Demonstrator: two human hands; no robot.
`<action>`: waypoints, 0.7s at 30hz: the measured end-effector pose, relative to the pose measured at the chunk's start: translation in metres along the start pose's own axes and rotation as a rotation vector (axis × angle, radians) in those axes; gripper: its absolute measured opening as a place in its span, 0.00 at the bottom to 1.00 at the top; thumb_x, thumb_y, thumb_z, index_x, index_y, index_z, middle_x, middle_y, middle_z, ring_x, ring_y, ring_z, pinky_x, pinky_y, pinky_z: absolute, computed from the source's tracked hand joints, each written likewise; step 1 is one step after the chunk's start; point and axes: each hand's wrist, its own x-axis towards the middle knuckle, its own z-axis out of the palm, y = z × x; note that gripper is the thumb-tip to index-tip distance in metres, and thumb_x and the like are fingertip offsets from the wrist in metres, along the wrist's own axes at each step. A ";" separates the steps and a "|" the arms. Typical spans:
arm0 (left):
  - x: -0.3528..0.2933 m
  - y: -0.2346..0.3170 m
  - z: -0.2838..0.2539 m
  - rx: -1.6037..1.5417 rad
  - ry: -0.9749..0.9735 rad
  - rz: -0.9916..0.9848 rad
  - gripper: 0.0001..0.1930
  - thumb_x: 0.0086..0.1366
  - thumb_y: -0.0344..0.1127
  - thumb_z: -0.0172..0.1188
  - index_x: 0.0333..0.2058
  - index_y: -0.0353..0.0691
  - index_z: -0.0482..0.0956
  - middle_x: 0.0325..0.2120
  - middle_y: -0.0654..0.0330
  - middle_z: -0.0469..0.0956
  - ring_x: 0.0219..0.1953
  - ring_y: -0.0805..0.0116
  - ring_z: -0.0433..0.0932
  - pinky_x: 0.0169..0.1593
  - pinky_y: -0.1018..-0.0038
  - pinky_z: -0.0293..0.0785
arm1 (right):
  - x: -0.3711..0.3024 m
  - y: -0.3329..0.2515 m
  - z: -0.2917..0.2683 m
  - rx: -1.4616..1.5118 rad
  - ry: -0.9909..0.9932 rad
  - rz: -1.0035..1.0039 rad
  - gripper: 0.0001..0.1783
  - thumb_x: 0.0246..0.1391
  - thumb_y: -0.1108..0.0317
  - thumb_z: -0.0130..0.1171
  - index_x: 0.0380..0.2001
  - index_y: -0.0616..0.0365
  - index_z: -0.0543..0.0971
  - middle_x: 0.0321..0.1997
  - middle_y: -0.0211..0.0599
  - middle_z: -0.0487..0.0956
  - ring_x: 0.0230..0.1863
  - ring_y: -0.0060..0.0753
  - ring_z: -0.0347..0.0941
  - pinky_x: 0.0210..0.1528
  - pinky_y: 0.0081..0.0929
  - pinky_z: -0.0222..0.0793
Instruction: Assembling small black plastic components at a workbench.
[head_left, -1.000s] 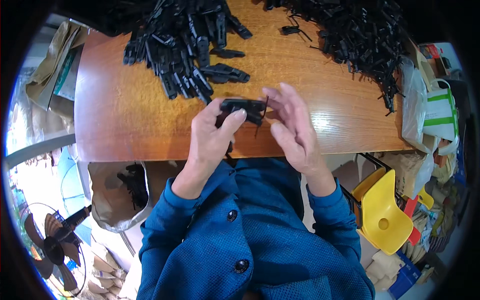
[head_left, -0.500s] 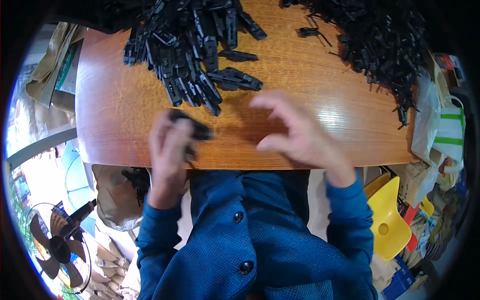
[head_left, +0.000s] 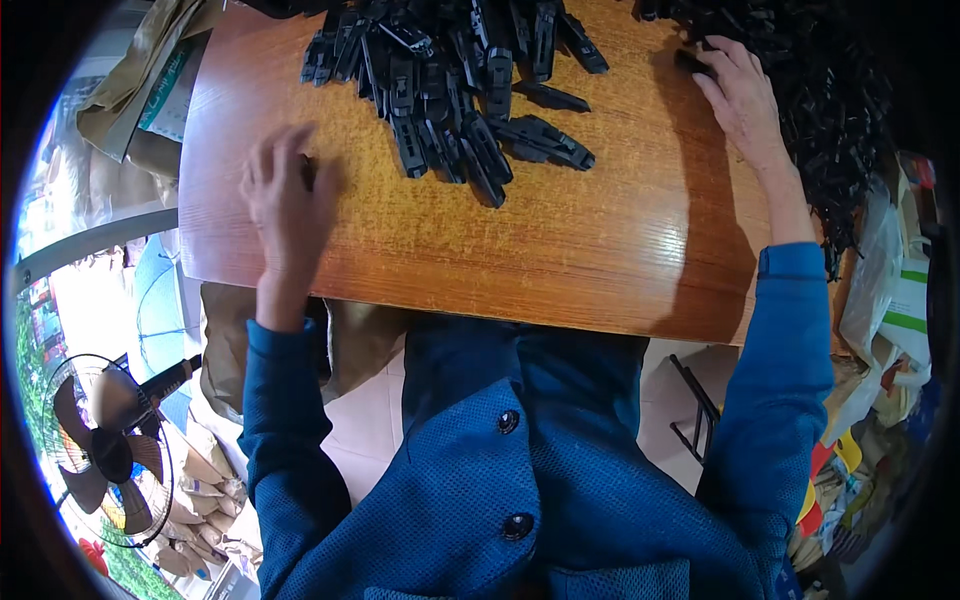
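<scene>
Far right on the table, my right hand [head_left: 745,100] is closed at the edge of a heap of small black parts [head_left: 825,120]. Its thumb and fingers pinch a small black plastic part [head_left: 690,62]. My left hand [head_left: 282,195] hovers over the left side of the wooden table [head_left: 590,250], fingers curled and smeared by motion. A dark patch shows beside its thumb, too blurred to identify. Between the hands lies a pile of long black plastic parts [head_left: 435,95], with one longer black piece [head_left: 545,140] at its right side.
Below the table's left edge hangs a brown paper bag [head_left: 365,345]. A fan [head_left: 112,450] stands at the lower left, near stacked brown packages [head_left: 200,520]. Beyond the right edge are a clear plastic bag [head_left: 870,270] and a white-and-green bag [head_left: 908,300].
My left hand has moved left, away from where it held a black part. My right hand has gone from open near the middle to pinching at the right heap. The view has shifted.
</scene>
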 end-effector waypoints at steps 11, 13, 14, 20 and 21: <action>0.016 0.086 0.008 -0.314 -0.156 0.486 0.07 0.53 0.28 0.59 0.32 0.42 0.75 0.41 0.60 0.74 0.46 0.62 0.71 0.48 0.67 0.65 | -0.073 -0.156 -0.061 1.634 -0.058 0.701 0.10 0.58 0.72 0.55 0.43 0.61 0.75 0.40 0.38 0.79 0.33 0.21 0.74 0.29 0.12 0.67; 0.017 0.095 0.003 -0.391 -0.117 0.406 0.05 0.56 0.29 0.59 0.32 0.42 0.75 0.39 0.61 0.76 0.43 0.64 0.74 0.45 0.70 0.68 | -0.081 -0.179 -0.067 1.759 -0.025 0.803 0.09 0.58 0.71 0.56 0.41 0.62 0.74 0.40 0.41 0.79 0.33 0.23 0.75 0.29 0.14 0.68; 0.016 0.104 -0.002 -0.713 -0.241 0.023 0.03 0.59 0.30 0.59 0.32 0.41 0.75 0.39 0.60 0.77 0.40 0.68 0.75 0.43 0.72 0.70 | -0.084 -0.186 -0.066 1.803 -0.017 0.790 0.09 0.58 0.70 0.56 0.40 0.62 0.74 0.39 0.41 0.79 0.33 0.23 0.74 0.30 0.15 0.69; 0.000 0.112 -0.001 -1.631 -0.447 -0.516 0.05 0.67 0.33 0.55 0.35 0.38 0.72 0.36 0.54 0.80 0.32 0.75 0.77 0.38 0.77 0.75 | -0.082 -0.224 -0.075 1.642 0.058 0.633 0.09 0.58 0.70 0.57 0.40 0.61 0.73 0.35 0.33 0.77 0.34 0.20 0.73 0.33 0.16 0.69; -0.001 0.115 -0.001 -1.799 -0.450 -0.590 0.05 0.67 0.33 0.54 0.36 0.38 0.72 0.38 0.53 0.80 0.35 0.74 0.78 0.41 0.75 0.77 | -0.082 -0.227 -0.074 1.618 0.044 0.644 0.09 0.58 0.71 0.57 0.41 0.61 0.72 0.33 0.29 0.74 0.34 0.18 0.72 0.33 0.15 0.68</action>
